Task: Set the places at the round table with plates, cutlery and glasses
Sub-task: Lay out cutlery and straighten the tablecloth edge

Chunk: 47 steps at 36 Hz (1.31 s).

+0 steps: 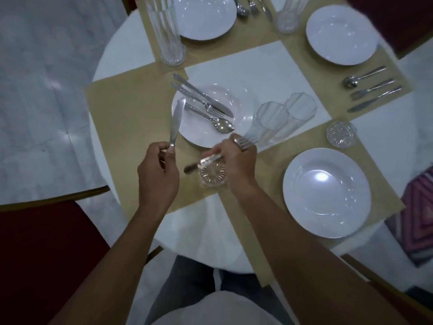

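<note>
My left hand (158, 168) pinches a table knife (177, 121) by its handle, blade pointing away over the rim of a white plate (199, 134). On that plate lie a knife (202, 96), a fork (198, 100) and a spoon (214, 120). My right hand (236, 163) grips a fork (246, 141), tines to the right, handle sticking out left above a small cut glass (213, 175). Two tall glasses (278, 120) lie on their sides beside the plate. An empty plate (326, 193) sits on the near right mat with a small glass (341, 134).
The round white table (248, 66) carries tan placemats (121, 109). Two far places each have a plate (203, 16), cutlery (372, 90) and a tall glass (167, 31). Red chairs (46, 254) stand at the near left and far right. A patterned cloth (417, 219) lies at the right edge.
</note>
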Motion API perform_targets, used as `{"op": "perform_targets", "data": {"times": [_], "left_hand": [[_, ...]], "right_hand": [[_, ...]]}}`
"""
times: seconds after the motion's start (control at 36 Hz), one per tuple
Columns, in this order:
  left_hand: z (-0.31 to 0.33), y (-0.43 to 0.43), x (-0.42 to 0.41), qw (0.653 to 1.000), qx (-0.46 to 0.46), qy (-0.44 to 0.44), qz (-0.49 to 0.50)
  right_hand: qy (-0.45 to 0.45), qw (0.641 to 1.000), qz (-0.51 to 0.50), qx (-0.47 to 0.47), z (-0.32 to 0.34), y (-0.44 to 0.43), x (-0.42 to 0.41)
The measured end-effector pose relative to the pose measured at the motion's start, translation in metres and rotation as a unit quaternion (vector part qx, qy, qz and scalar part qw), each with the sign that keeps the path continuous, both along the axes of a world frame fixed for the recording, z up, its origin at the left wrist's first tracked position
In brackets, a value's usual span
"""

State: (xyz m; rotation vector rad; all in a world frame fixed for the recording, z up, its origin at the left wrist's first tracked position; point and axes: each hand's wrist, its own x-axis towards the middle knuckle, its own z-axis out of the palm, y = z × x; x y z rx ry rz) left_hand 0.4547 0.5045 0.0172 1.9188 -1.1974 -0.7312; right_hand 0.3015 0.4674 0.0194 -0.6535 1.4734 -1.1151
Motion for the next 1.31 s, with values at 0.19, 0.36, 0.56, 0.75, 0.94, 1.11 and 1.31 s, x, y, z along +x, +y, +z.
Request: {"op": "perform_targets", "data": {"times": [0.19,0.36,0.56,0.75,0.94,1.11,1.31], "left_hand": [[-0.009,0.044,-0.041,0.996,0.053,0.065,-0.004],[-0.022,0.095,-0.083,0.982,0.139,0.128,-0.013],[-0.035,0.141,-0.120,0.960,0.219,0.175,-0.007],[-0.039,0.156,-0.141,0.939,0.243,0.240,0.033],[-0.048,0.150,-0.153,0.935,0.267,0.229,0.042],[-0.052,0.142,-0.154,0.926,0.294,0.233,0.054],[-0.056,0.142,-0.149,0.916,0.314,0.244,0.044]], "right_hand": [[-0.004,0.998,0.061,0.003,-0.003,0.073,-0.056],[0.073,0.995,0.054,0.040,-0.011,0.118,-0.104],[0.212,0.974,0.071,0.035,-0.015,0.141,-0.138],[0.248,0.965,0.084,0.019,-0.021,0.145,-0.148],[0.242,0.966,0.093,0.025,-0.028,0.147,-0.144],[0.233,0.967,0.101,0.015,-0.028,0.148,-0.139],[0.217,0.971,0.099,0.001,-0.026,0.145,-0.138]]}}
